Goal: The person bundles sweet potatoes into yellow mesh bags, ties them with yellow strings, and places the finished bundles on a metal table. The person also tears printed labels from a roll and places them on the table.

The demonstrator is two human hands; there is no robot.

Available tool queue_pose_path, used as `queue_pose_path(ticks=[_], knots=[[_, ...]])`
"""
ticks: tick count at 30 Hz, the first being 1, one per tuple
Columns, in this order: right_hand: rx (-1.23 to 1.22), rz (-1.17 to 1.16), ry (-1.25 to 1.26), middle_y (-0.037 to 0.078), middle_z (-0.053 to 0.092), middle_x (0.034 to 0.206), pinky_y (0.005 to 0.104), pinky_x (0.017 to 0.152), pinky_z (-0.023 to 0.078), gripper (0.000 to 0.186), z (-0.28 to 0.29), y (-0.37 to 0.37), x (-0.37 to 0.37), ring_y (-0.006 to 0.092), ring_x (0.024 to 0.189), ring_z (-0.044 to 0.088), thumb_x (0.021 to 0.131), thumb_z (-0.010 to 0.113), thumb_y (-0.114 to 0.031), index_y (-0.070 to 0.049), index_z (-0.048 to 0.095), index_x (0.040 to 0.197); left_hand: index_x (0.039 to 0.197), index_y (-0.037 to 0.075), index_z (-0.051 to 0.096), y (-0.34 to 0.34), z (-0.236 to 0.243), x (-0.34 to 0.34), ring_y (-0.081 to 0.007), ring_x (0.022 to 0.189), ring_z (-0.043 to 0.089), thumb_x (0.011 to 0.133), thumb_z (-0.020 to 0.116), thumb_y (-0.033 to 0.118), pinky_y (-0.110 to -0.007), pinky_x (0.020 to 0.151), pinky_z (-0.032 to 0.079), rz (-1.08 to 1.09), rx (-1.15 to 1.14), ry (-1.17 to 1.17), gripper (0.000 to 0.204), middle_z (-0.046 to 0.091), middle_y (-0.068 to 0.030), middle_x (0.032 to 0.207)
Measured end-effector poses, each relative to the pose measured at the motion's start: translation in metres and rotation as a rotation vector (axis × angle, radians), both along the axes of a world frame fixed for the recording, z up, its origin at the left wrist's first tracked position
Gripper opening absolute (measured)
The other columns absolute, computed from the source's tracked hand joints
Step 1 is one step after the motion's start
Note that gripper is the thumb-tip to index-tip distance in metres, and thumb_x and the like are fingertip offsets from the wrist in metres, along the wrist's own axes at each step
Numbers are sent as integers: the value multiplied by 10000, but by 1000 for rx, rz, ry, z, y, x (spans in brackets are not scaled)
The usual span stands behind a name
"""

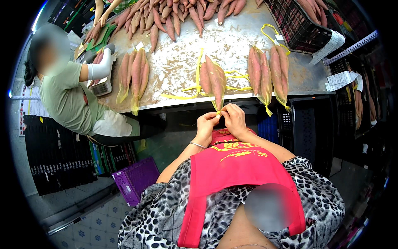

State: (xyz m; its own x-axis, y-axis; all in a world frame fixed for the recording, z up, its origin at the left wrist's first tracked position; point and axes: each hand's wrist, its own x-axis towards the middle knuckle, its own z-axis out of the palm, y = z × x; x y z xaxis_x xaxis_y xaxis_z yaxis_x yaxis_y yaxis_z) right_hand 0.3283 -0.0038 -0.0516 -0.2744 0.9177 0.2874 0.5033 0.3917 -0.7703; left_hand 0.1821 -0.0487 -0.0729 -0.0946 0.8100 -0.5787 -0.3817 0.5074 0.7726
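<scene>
My left hand (206, 126) and my right hand (232, 118) pinch the gathered lower end of a yellow mesh bag (217, 107) at the table's front edge. The bag holds reddish sweet potatoes (213, 76) and lies on the metal table (161, 66), its tail between my fingertips. Loose yellow empty netting (178, 95) lies to either side of it. Filled mesh bags rest to its left (137, 76) and to its right (260, 74), (279, 72), some with knotted ends hanging at the edge.
A co-worker (66, 95) at left handles sweet potatoes by a scale (103, 86); another's hands (99, 16) are behind. A pile of sweet potatoes (174, 18) covers the back. A black crate (296, 33) stands back right, a purple crate (134, 178) below left, dark crates (306, 133) below right.
</scene>
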Motion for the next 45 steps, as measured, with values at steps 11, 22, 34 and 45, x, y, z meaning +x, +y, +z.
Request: queue_pose_path(ticks=[11,22,34,45], knots=[[-1391,439,604,-34,540,713,210,537,336,181,15,9,35,39,601,428,997,565,-202,-72,607,878,1519,176,47,42,5,-28,-368,1152,583,1031,500,341,-560,984,495,18,13,-399,686,439,-223,1399],[-792,663,50,121,643,727,362,571,476,148,51,35,81,218,608,618,969,546,-116,-5,513,879,1503,-41,-6,126,-15,78,-110,520,490,946,620,99,-245,412,395,20,245,277,851,548,-58,756],[-598,548,-689,205,689,875,515,753,504,236,25,64,92,396,874,666,877,641,-268,-34,641,913,1526,-77,26,164,-82,88,-444,1277,496,909,684,320,-443,1079,398,-446,549,828,986,344,-394,1446],[-459,313,-188,132,645,753,361,630,486,126,47,118,-47,247,670,632,896,666,-121,-12,624,941,1472,8,300,73,-30,-325,-387,1230,459,723,846,254,-486,1022,380,125,-412,1745,959,524,-201,1311]])
